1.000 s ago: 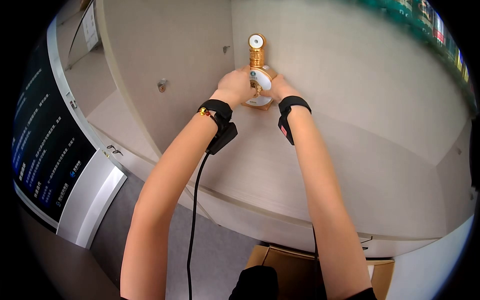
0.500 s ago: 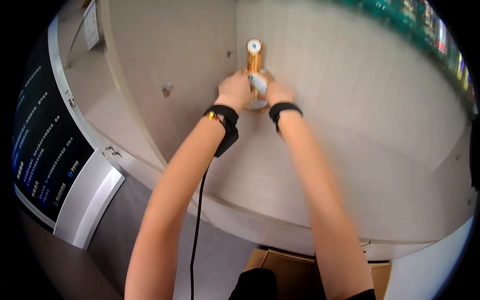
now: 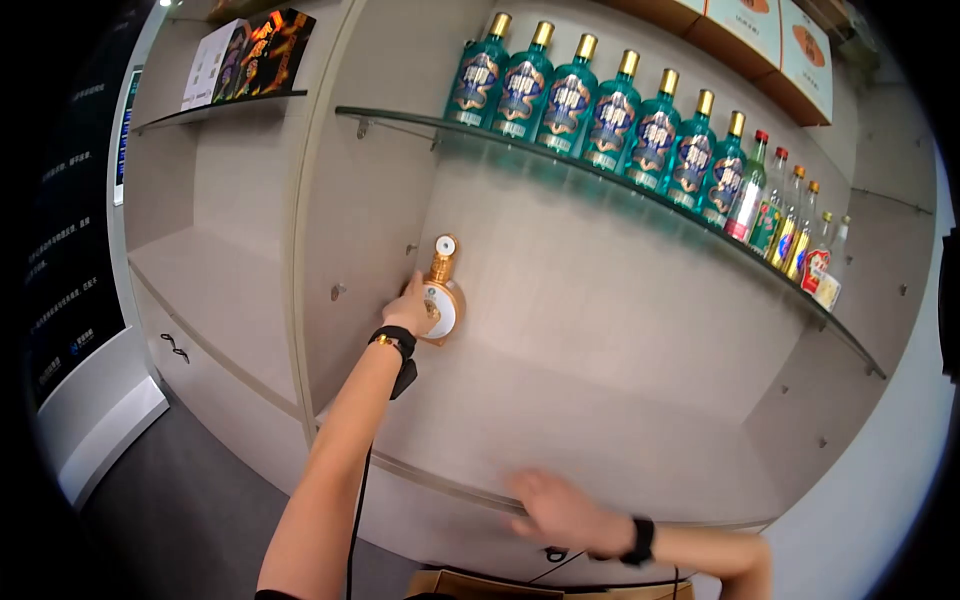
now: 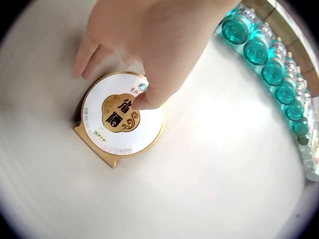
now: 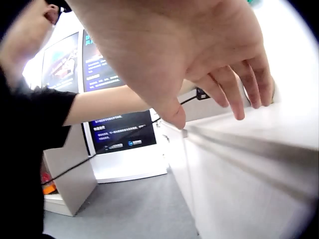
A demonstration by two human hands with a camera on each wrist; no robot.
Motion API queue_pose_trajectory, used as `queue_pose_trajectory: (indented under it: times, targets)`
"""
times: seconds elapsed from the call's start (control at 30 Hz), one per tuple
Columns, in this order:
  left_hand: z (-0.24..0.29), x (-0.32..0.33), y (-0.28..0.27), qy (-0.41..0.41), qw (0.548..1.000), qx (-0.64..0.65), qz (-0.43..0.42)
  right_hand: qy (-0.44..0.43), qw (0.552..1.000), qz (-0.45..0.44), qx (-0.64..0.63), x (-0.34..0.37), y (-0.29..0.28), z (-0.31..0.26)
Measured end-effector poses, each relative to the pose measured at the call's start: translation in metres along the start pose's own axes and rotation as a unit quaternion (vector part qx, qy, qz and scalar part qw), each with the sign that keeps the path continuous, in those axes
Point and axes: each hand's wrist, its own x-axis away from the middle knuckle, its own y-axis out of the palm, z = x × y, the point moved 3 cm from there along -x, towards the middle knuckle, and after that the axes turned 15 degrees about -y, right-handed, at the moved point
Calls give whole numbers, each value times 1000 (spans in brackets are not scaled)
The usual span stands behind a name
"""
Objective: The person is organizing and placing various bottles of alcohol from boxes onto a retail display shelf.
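A round, flat-faced liquor bottle (image 3: 444,312) with a white front, gold rim and tall gold cap stands on the cabinet floor in the back left corner. My left hand (image 3: 407,308) holds it at its left side. In the left wrist view the thumb lies over the front of the bottle (image 4: 149,127), while the other fingers reach past its upper edge. My right hand (image 3: 568,515), blurred, is over the cabinet's front edge, away from the bottle. Its fingers (image 5: 232,94) are spread and loosely bent in the right wrist view, holding nothing.
Above, a glass shelf (image 3: 600,180) carries a row of teal bottles (image 3: 568,105) and several smaller bottles (image 3: 770,215). Orange-and-white boxes (image 3: 805,60) sit higher up. A cabinet side wall (image 3: 335,200) stands left of the bottle. A cardboard box (image 3: 480,585) is below the front edge.
My right hand has left the bottle and drawn back toward the cabinet's front edge. The left hand stays at the bottle. The head view has tilted up, showing the glass shelf.
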Motion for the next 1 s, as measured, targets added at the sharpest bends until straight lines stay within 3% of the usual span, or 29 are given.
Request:
queue_pose_trajectory:
  times: [0.03, 0.07, 0.1, 0.13, 0.17, 0.2, 0.23, 0.27, 0.33, 0.37, 0.4, 0.47, 0.53, 0.6, 0.67, 0.7, 0.77, 0.8, 0.83, 0.9, 1.0]
  targets:
    - [1, 5, -5, -39, 998, 39, -29, -39, 999, 6, -2, 27, -7, -23]
    - [3, 8, -12, -38, 998, 41, -26, -34, 997, -43, -56, 51, -11, -42]
    - [7, 14, -21, -9, 998, 60, 3, 6, 991, -64, -119, 73, -19, -59]
    - [9, 22, -27, 19, 997, 75, 30, 108, 966, -93, -215, 95, -30, -80]
    - [9, 34, -32, 91, 987, 114, 67, 111, 954, -79, -266, 112, -39, -86]
    - [7, 46, -39, 88, 989, 105, 58, 170, 925, -89, -329, 131, -44, -86]
    - [13, 66, -52, 135, 980, 145, -19, 174, 917, -57, -354, 157, -32, -81]
    - [18, 90, -65, 179, 961, 186, -98, 217, 927, -40, -303, 186, -23, -79]
    - [20, 158, -95, 198, 938, 255, -125, 302, 923, -17, -240, 206, -34, -76]
    - [19, 191, -108, 201, 932, 261, -154, 304, 919, -22, -250, 219, -31, -81]
    - [11, 224, -115, 269, 922, 256, -111, 350, 906, 16, -238, 235, -25, -84]
    - [-15, 283, -122, 310, 927, 191, -94, 395, 887, 54, -230, 274, -7, -94]
    - [-51, 329, -114, 263, 938, 162, -158, 485, 833, 19, -266, 317, 21, -106]
    - [-98, 363, -92, 110, 965, 179, -156, 478, 838, 47, -259, 323, 26, -118]
    - [-166, 401, -60, 8, 997, 61, -50, 495, 818, 65, -285, 358, 60, -127]
    - [-195, 425, -48, -49, 997, 53, -37, 526, 788, 43, -317, 374, 77, -128]
    - [-210, 461, -43, -155, 983, 89, -39, 535, 773, 43, -338, 397, 111, -122]
    - [-214, 475, -39, -148, 984, 85, -56, 543, 760, 41, -354, 407, 122, -124]
    - [-206, 479, -42, -126, 987, 82, -62, 533, 784, 38, -315, 400, 112, -121]
    - [-195, 478, -48, -105, 988, 74, -83, 518, 783, 44, -343, 395, 100, -116]
    - [-178, 457, -53, -83, 991, 82, -58, 510, 787, 58, -343, 410, 105, -99]
